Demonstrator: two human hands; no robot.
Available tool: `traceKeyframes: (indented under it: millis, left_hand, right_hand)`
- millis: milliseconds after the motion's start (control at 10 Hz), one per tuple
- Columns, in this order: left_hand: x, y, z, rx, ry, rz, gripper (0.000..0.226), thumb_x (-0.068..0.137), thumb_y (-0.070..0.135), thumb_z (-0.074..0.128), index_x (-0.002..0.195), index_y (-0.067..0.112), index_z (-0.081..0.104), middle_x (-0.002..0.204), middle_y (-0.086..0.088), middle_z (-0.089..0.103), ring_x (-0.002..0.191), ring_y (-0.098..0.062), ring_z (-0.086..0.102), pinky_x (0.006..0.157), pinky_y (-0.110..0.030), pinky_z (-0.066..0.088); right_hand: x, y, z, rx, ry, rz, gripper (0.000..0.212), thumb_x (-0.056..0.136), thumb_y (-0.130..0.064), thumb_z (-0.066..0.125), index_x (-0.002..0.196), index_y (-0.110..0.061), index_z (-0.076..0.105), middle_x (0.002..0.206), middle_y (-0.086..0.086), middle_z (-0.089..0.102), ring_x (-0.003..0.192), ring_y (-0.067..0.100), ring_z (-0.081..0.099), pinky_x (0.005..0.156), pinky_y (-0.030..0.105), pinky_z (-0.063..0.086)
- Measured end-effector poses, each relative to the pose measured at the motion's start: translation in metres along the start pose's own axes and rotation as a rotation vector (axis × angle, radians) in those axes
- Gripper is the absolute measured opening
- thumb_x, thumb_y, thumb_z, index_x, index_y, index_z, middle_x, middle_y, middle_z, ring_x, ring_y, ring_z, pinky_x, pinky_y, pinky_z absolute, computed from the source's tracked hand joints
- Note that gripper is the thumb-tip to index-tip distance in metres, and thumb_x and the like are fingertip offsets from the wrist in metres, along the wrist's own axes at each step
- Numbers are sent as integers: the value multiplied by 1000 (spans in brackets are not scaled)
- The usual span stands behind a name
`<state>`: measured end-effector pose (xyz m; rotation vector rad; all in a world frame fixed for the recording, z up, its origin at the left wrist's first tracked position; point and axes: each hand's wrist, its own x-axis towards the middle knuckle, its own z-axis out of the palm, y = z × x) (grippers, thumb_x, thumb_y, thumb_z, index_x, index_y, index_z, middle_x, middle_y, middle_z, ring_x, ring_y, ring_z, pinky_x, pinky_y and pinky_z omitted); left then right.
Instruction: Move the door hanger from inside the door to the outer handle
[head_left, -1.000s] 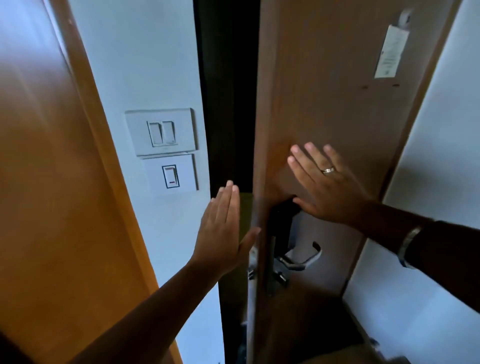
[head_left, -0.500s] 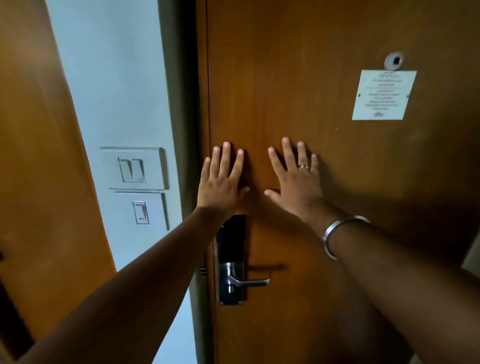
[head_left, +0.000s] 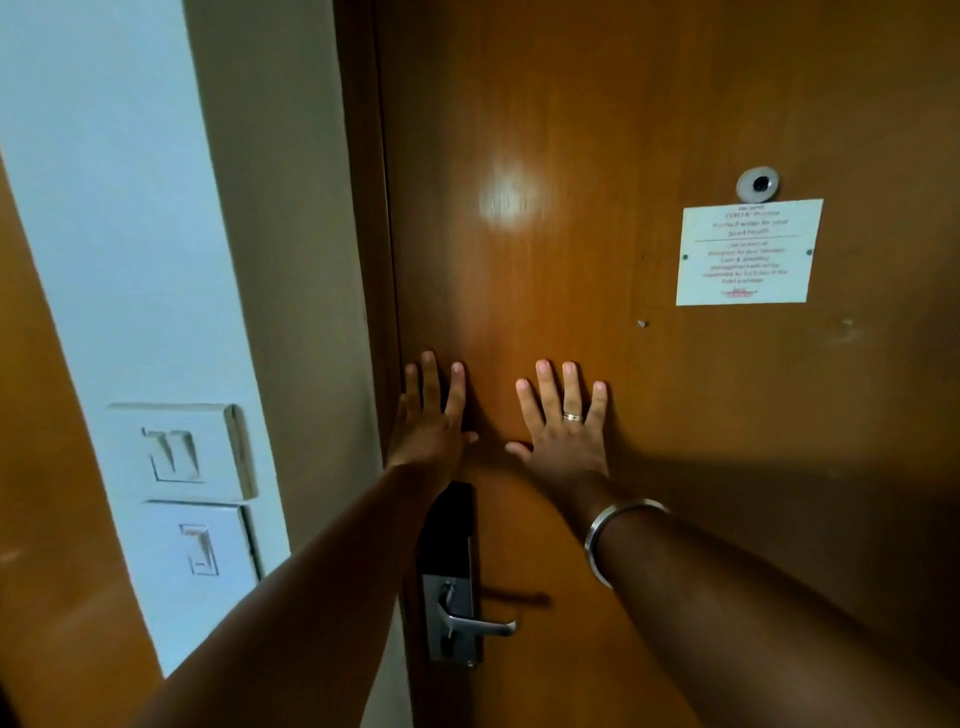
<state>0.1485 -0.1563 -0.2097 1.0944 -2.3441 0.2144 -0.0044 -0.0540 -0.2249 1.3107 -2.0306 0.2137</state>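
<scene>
flat against the wooden door (head_left: 597, 130), both hands sit side by side just below the middle of the frame. the left hand (head_left: 431, 426) rests close to the door's left edge, beside the frame (head_left: 363, 208), its fingers (head_left: 430, 379) straight and loosely spread, palm to the wood, grasping nothing. the right hand (head_left: 566, 436) lies a little to its right, apart from it, fingers (head_left: 570, 387) likewise splayed and released against the panel, with a ring (head_left: 573, 417) on one finger and a metal bangle (head_left: 608, 535) around the wrist. both forearms reach in from the lower corners of the frame. below the hands, at lower centre, a dark lock plate (head_left: 449, 571) runs down the door, and a silver lever handle (head_left: 478, 623) points right from its lower part; nothing hangs on the handle. the door hanger does not show anywhere in this view, so i cannot tell where it is. at upper right a white notice (head_left: 748, 252) with small red print, too blurred to read, is fixed to the door, and a round metal peephole (head_left: 757, 184) sits just above it. left of the door frame, a pale wall (head_left: 130, 208) carries two white switch plates, the upper one (head_left: 176, 452) above the lower one (head_left: 197, 551), at the left middle of the frame. a further brown wooden surface (head_left: 47, 519) fills the far left edge.
</scene>
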Motion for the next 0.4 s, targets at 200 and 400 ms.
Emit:
traceKeyframes:
  millis: [200,400]
  left_hand:
    - [15,-5,14,38,17,16,105,93,53,54,137,32,-40,148,-7,-46,138,-31,-37,112,-45,-6]
    - [-1,-4,9,11,87,55,101,91,59,49,144,34,-33,155,-6,-36,142,-29,-32,116,-48,-6]
  right_hand:
    - [12,4,13,4,42,-21,89,93,-65,34,150,-19,-17,154,14,-29,144,40,-22,112,65,-10]
    - [-3,7,-13,26,134,-11,89,83,-60,58,155,-19,27,163,17,21,149,40,21,116,63,21]
